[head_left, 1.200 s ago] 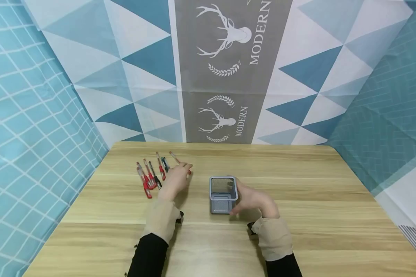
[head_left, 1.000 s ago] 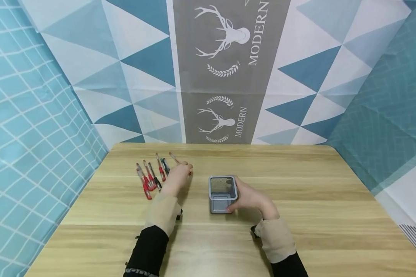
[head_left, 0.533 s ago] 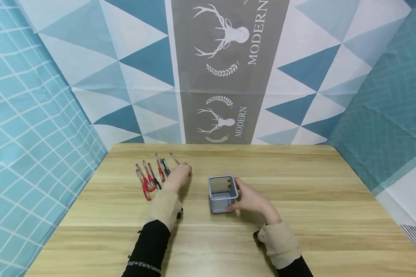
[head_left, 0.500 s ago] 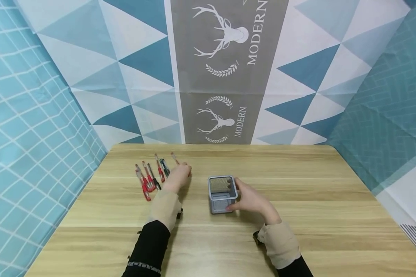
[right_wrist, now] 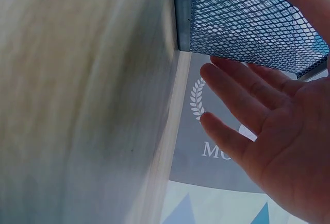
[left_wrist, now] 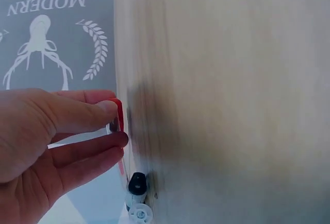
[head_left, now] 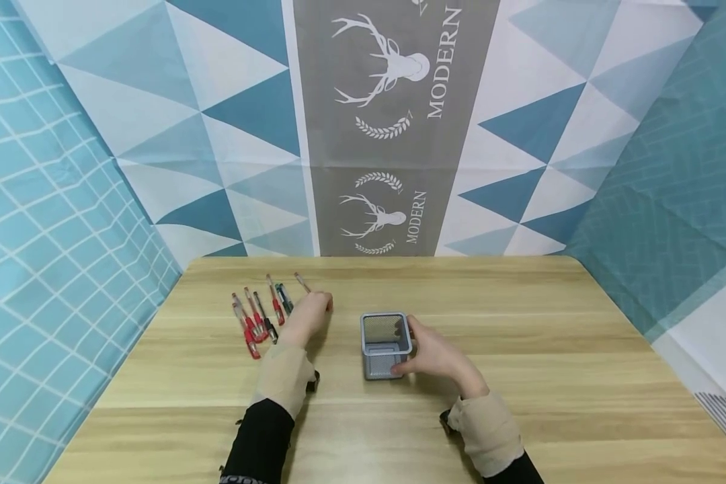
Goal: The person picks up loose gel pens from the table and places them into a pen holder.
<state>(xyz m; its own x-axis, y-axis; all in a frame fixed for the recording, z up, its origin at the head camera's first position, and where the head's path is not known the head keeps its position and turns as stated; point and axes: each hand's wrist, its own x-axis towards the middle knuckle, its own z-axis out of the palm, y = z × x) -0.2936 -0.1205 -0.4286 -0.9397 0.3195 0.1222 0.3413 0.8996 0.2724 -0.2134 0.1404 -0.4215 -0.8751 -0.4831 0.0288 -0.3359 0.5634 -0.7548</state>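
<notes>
A red-tipped pen (head_left: 302,281) is held in the upper left of the table area, slanted, its lower part covered by the left hand (head_left: 307,317). In the left wrist view its red end is seen pinched between thumb and fingertips, the lower fingers being held close together. Near the centre of the frame, a grey mesh holder (head_left: 376,367) is stood upright on the table and gripped at its right side by the right hand (head_left: 431,351); the thumb is laid across the near side, the other fingers are set farther back. In the right wrist view those fingers are seen slightly spread, the lowest apart from the mesh. Left of the left hand, several loose pens (head_left: 251,345), red, black and dark green, are fanned out. All is borne by a pale wood-grained table (head_left: 550,363). Behind it, the wall covering (head_left: 523,124) is printed with blue triangles, deer heads and "MODERN"; the left wall (head_left: 54,202) is covered in blue squares.
</notes>
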